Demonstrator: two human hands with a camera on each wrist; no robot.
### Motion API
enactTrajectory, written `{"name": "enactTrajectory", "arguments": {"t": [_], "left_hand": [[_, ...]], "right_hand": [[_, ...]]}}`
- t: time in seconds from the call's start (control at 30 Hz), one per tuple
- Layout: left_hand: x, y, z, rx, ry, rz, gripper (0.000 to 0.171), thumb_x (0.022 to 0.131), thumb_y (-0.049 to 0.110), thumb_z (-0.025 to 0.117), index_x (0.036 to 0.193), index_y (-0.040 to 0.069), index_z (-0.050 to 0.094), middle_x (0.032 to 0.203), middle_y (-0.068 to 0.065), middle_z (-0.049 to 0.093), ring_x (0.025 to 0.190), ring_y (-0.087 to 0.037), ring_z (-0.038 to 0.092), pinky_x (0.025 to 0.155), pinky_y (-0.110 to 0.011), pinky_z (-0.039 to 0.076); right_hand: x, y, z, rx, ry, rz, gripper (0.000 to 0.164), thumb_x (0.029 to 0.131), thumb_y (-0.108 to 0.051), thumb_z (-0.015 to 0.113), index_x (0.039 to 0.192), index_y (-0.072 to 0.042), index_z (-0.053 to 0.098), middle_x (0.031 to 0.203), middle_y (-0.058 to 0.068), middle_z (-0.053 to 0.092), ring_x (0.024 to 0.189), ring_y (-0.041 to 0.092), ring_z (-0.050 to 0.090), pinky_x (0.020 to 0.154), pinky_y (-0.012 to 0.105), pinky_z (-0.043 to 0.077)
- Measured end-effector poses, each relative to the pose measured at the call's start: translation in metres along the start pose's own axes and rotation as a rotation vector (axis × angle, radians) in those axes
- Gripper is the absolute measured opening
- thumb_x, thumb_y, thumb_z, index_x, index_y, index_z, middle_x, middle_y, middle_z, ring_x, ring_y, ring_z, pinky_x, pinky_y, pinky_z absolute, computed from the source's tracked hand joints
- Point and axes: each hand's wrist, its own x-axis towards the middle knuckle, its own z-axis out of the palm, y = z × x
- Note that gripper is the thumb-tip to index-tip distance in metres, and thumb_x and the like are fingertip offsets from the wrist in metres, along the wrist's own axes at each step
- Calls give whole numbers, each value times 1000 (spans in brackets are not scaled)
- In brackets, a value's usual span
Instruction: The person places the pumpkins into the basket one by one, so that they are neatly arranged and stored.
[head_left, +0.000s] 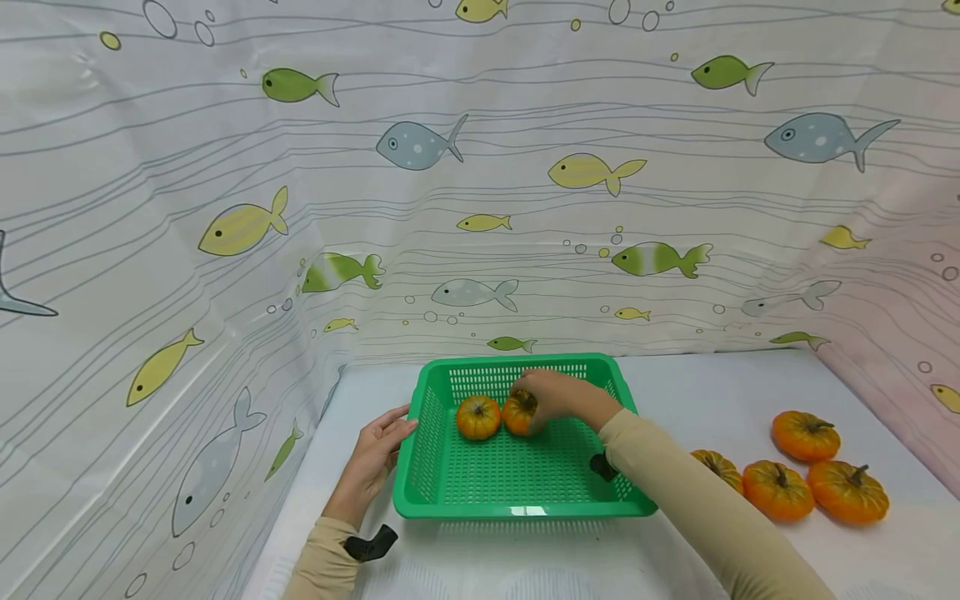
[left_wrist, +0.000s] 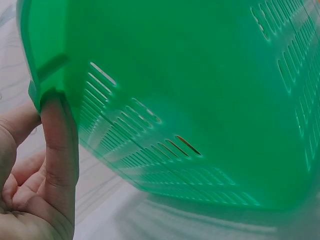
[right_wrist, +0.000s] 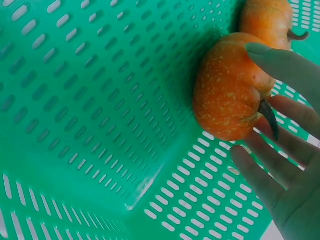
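Note:
A green plastic basket (head_left: 517, 510) with slotted walls stands on the table. My left hand (head_left: 375, 450) is at its left side; in the left wrist view the thumb and a finger (left_wrist: 60, 145) pinch the rim. Inside the basket two small orange pumpkins sit side by side near the back wall. Over the right-hand pumpkin (right_wrist: 225, 90) is my right hand (head_left: 555, 396), its thumb tip at the pumpkin's side and its other fingers spread loosely near the stem. The left-hand pumpkin (head_left: 478, 418) lies beyond the fingers, untouched.
Several more orange pumpkins (head_left: 806, 436) stand on the table to the right of the basket, one partly hidden behind my right sleeve (head_left: 675, 475). A white sheet (head_left: 525, 250) printed with fish rises behind the table and along both sides.

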Motion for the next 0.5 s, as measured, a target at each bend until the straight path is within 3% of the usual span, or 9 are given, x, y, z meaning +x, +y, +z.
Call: {"name": "enactTrajectory", "arguments": {"t": [0.13, 0.33, 0.5], "left_hand": [[-1, 0, 0, 9, 4, 1, 59, 100, 14, 68, 152, 2, 44, 94, 7, 72, 83, -5, 74, 76, -22, 64], [-1, -1, -1, -1, -8, 3, 58, 101, 13, 67, 153, 2, 43, 93, 8, 73, 82, -4, 74, 74, -21, 64], [-1, -1, -2, -4, -21, 7, 58, 102, 13, 66, 153, 2, 42, 93, 8, 72, 80, -3, 74, 71, -20, 63]], "right_hand": [[-5, -3, -6, 37, -5, 10, 63, 78, -18, 91, 134, -7, 66, 133, 10, 65, 116, 26, 61, 102, 46, 56], [-9, -2, -13, 56, -7, 33, 67, 80, -21, 91, 140, -8, 63, 147, 12, 59, 135, 33, 56, 113, 51, 50], [-13, 1, -17, 26, 9, 27, 68, 81, -23, 90, 141, -7, 62, 147, 12, 60, 137, 33, 55, 114, 51, 49]]}}
